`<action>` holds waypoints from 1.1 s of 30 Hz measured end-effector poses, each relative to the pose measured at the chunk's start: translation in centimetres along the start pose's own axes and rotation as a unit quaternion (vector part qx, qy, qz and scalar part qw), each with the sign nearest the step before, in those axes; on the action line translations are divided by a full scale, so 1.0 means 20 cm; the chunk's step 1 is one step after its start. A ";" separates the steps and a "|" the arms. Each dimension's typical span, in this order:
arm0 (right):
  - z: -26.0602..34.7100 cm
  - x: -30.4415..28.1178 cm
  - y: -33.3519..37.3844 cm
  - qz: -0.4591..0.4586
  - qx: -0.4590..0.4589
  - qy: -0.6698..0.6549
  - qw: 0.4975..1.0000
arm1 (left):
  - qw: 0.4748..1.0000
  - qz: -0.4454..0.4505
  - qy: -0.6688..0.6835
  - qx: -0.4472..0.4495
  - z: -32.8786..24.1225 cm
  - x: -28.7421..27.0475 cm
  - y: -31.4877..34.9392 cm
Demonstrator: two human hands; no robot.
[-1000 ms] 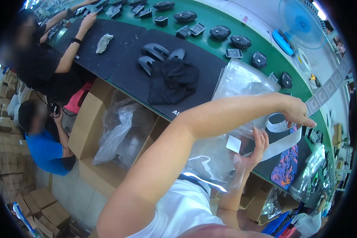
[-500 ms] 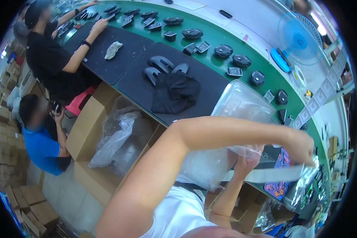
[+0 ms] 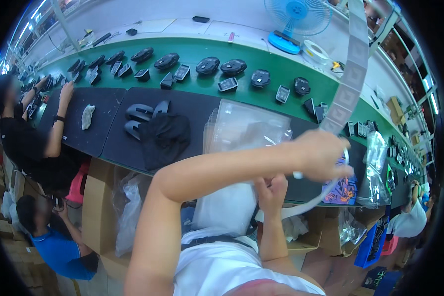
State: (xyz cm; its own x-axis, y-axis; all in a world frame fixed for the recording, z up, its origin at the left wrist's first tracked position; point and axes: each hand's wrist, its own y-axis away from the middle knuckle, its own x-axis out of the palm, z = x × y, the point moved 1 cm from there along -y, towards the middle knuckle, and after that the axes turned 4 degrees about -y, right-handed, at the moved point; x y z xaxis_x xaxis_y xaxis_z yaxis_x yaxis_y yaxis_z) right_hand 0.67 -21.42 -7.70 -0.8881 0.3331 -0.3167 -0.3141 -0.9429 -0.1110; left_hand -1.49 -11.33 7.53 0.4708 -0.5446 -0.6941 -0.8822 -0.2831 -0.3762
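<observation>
My left arm crosses over to the right, and my left hand (image 3: 320,154) is closed at the lower end of a long strip of square clear labels (image 3: 341,101). From beside its fingers a narrow white strip (image 3: 308,203) curls down past my right wrist. My right hand (image 3: 271,191), fingers curled, grips the edge of a clear plastic bag (image 3: 227,209) at the table's front; my left forearm hides part of it. Just behind that forearm lies a stack of flat clear plastic bags (image 3: 246,116) on the black mat.
Black mouse-shaped devices (image 3: 207,65) stand in rows on the green table. To the left are grey curved shells and a black cloth (image 3: 165,138). A blue fan (image 3: 298,19) stands behind. Two people (image 3: 22,128) work at left; an open cardboard box (image 3: 101,207) is below.
The view has turned to the right. My left hand has come back from the far right toward the label strip's lower end, and the white strip now curls beneath it. My right hand stays low.
</observation>
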 end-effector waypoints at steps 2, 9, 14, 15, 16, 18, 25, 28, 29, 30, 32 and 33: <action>0.01 0.08 0.06 -0.066 -0.020 -0.003 0.998 | 0.995 -0.090 0.022 -0.034 0.27 0.03 -0.09; 0.08 0.06 0.08 -0.038 -0.066 -0.078 0.994 | 0.968 -0.092 0.154 -0.173 0.36 -0.05 -0.09; 0.10 0.03 0.05 -0.009 -0.108 -0.106 0.988 | 0.967 -0.071 0.160 -0.187 0.40 -0.08 -0.10; 0.09 0.03 0.05 -0.009 -0.109 -0.105 0.988 | 0.970 -0.061 0.146 -0.185 0.41 -0.07 -0.10; 0.08 0.03 0.05 -0.021 -0.101 -0.105 0.989 | 0.970 -0.062 0.146 -0.184 0.42 -0.05 -0.11; 0.08 0.02 0.04 -0.035 -0.093 -0.105 0.990 | 0.986 -0.147 0.046 -0.064 0.42 -0.02 -0.11; 0.10 0.04 0.03 -0.034 -0.049 -0.113 0.992 | 0.981 -0.125 0.135 0.068 0.39 -0.02 -0.08; 0.10 0.02 0.06 -0.068 -0.083 -0.137 0.985 | 0.980 -0.106 0.167 0.026 0.38 -0.01 -0.06; 0.15 -0.03 0.07 -0.080 -0.114 -0.062 0.988 | 0.979 -0.101 0.172 0.026 0.39 0.00 -0.06; 0.21 -0.08 0.09 -0.092 -0.144 0.015 0.985 | 0.982 -0.091 0.164 0.029 0.38 0.00 -0.07; 0.28 -0.15 0.11 -0.115 -0.154 -0.020 0.981 | 0.983 -0.076 0.161 0.033 0.39 0.00 -0.07; 0.31 -0.21 0.12 -0.090 -0.150 -0.059 0.983 | 0.985 -0.066 0.155 0.033 0.40 0.00 -0.07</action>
State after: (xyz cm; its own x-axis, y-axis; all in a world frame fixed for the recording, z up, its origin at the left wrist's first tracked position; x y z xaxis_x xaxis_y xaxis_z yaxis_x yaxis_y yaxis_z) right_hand 1.51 -25.04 -0.92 -0.8656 0.4755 -0.1570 -0.3723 -0.8208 -0.4333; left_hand -0.14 -4.63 3.18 0.5475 -0.7240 -0.4197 -0.8062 -0.3217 -0.4966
